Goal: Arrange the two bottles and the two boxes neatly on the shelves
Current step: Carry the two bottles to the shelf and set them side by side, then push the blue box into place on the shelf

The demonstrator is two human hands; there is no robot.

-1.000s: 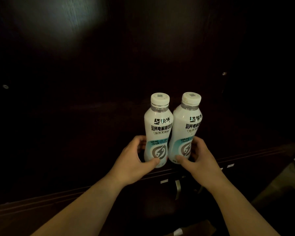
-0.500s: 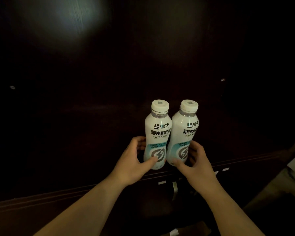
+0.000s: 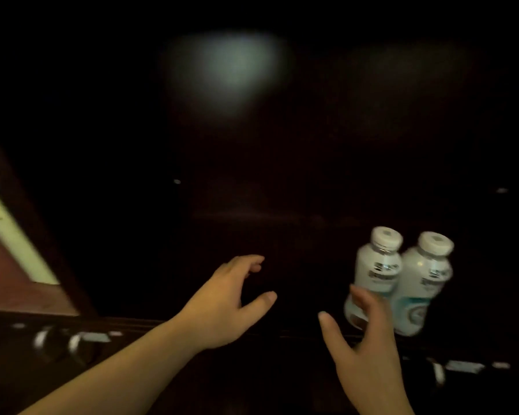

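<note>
Dark wood fills nearly everything, a dim shelf recess [image 3: 252, 145] lit only by a pale blurred glow on its back panel [image 3: 222, 58], with a lighter strip of wall [image 3: 15, 235] at the far left. Half a second ago both hands were cupped around the two bottles near the middle of the view; now the camera has swung left, so the bottles sit at the right, and both hands have come off them. The left bottle [image 3: 375, 271] and the right bottle [image 3: 426, 283] stand upright and touching each other on the shelf, near its front edge [image 3: 297, 333], their white caps up and their labels smeared by motion. The left hand [image 3: 225, 307] reaches forward well apart from them, palm turned inward, its grip spread wide and empty. The right hand [image 3: 363, 348] is raised just in front of the left bottle, thumb out, its grip likewise apart and holding nothing.
</note>
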